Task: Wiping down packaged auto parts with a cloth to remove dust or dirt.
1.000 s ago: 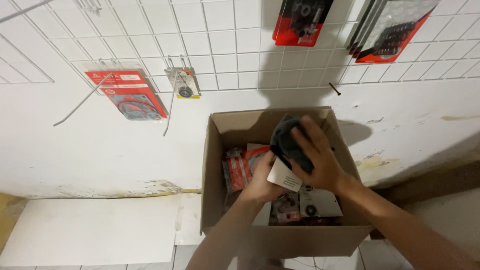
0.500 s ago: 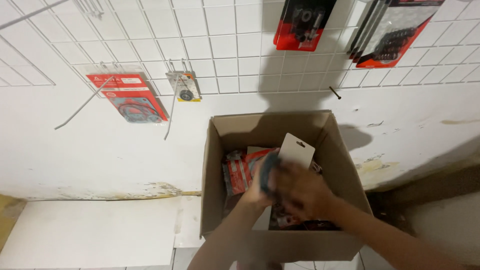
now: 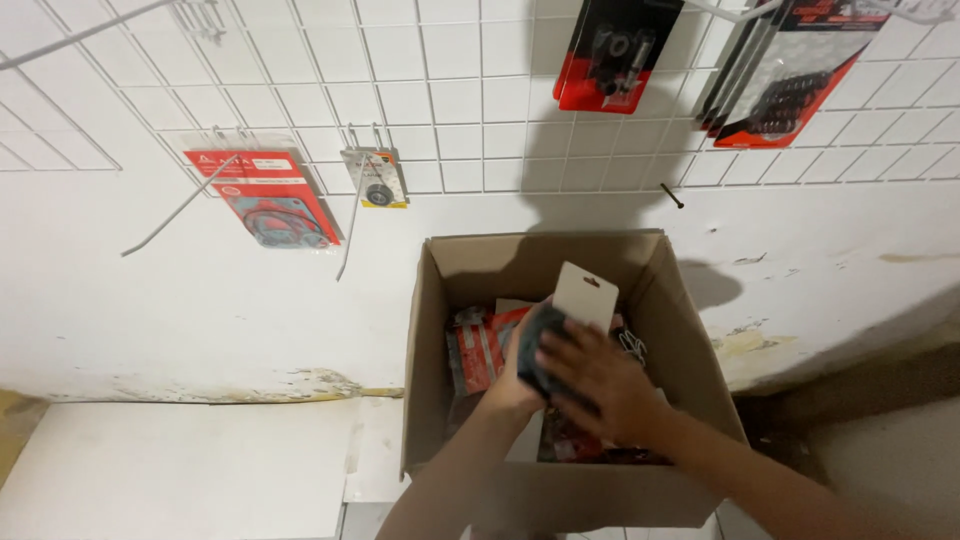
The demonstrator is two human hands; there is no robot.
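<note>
A cardboard box [image 3: 570,480] stands open against the wall, below a wire grid panel [image 3: 470,90] fixed to that wall. Both hands are inside the box: the left hand [image 3: 515,385] to the left, the right hand [image 3: 600,375] just beside it, together on a carded package [image 3: 575,305] that stands above the other packets [image 3: 478,345] lying in the box. On the grid, a flat packet [image 3: 265,195] hangs up and to the left of the box, a small carded part [image 3: 375,178] just right of it, and two larger packs [image 3: 610,50] hang higher up, above and to the right.
</note>
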